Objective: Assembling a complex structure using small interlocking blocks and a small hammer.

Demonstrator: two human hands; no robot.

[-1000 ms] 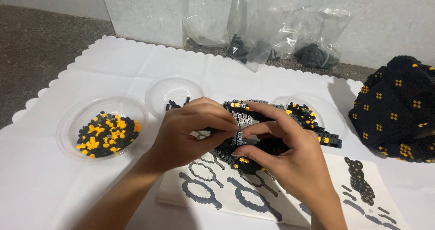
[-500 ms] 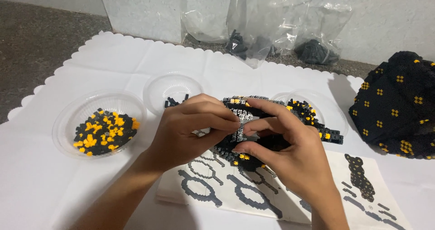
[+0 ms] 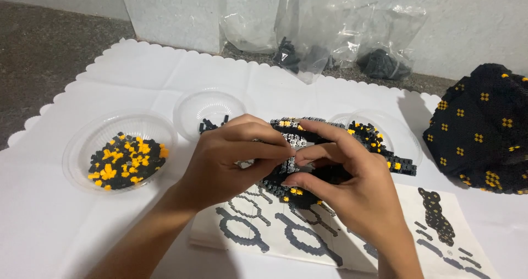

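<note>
Your left hand [image 3: 225,161] and right hand [image 3: 352,185] have barely shifted over the last second: both remain closed on the black brick model [image 3: 300,147], fingertips meeting at its middle. The one small change is that your fingers have drawn a little tighter together over the grey patch at the centre, so the pressing or fitting of a piece there looks to be ongoing rather than finished; whether a loose brick sits under the fingertips cannot be told.

The model lies between your two hands, raised just above the instruction sheet [image 3: 286,235], with its right end poking out past your right hand.

Further out on the desk, a clear bowl of black and orange bricks [image 3: 124,161] sits to your left, a smaller bowl [image 3: 209,111] is behind your left hand, and a large black spotted build [image 3: 484,128] stands well apart on the right.
</note>
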